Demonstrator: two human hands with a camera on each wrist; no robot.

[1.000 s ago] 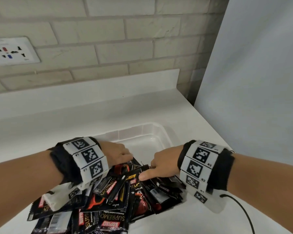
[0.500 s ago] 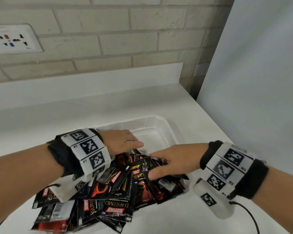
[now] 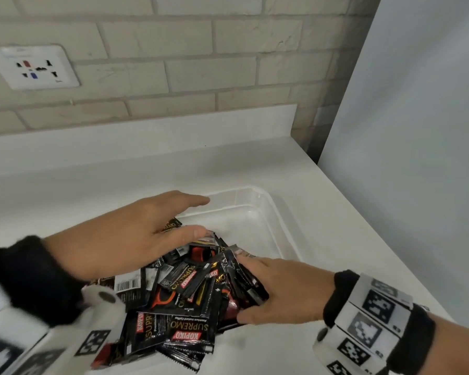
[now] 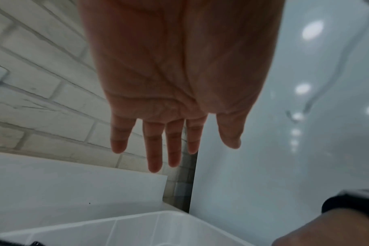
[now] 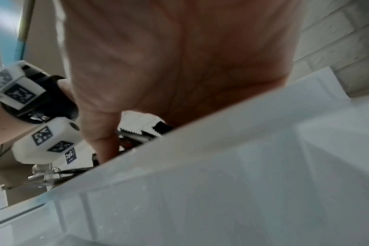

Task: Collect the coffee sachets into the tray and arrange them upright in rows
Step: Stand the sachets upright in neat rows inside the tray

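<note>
A white counter (image 3: 119, 169) runs under a brick wall. We have the coffee sachets (image 3: 184, 288) heaped flat in the near end of the clear tray (image 3: 271, 212), so we judge collecting nearly done. Our left hand (image 3: 136, 234) hovers flat with straight fingers; our right hand (image 3: 284, 288) presses spread fingers on the heap. Next, we must stand them upright in rows.

The coffee sachets (image 3: 184, 299) are glossy black foil or plastic film with crimped, saw-toothed edges and printed gold and red lettering. The tray (image 3: 271, 212) is translucent white plastic, smooth with a faint sheen. The bench (image 3: 98, 180) is a smooth, matt white surface. Behind it, the wall (image 3: 190, 58) is rough, pale painted brick. The panel (image 3: 417, 131) on the right looks smooth and slightly glossy.
</note>
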